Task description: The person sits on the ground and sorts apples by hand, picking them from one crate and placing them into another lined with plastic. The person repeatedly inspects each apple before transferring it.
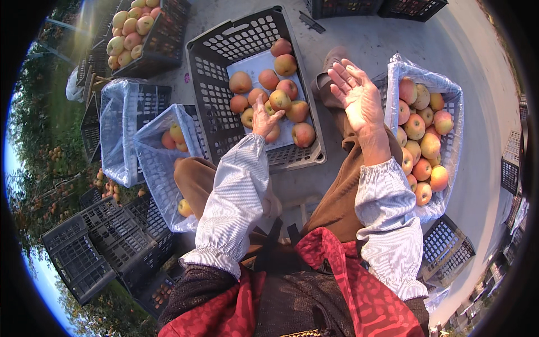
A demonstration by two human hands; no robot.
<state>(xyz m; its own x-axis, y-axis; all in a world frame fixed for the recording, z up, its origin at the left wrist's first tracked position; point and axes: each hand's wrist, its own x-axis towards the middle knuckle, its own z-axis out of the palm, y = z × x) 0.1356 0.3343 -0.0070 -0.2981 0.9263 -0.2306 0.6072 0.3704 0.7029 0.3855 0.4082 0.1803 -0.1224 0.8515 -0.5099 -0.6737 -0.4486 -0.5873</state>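
My left hand (265, 121) reaches into a black plastic crate (219, 109), fingers spread low over the apples. A yellow-red apple (280, 100) sits just beyond its fingertips, and a reddish apple (273, 134) is partly hidden beside the palm. Several more apples lie loosely on a pale liner sheet (255, 64) at the crate's bottom. Palm up and holding nothing, my right hand (358, 99) hovers over my right leg, between that crate and a plastic-lined crate (457, 126). That lined crate holds many red-yellow apples (430, 145).
At left stand a lined crate (147, 139) with a few apples and another lined crate (120, 126). An apple-filled crate (168, 38) is at upper left. Stacked black crates (113, 236) stand lower left. A broken plastic piece (311, 22) lies on the concrete floor (358, 33).
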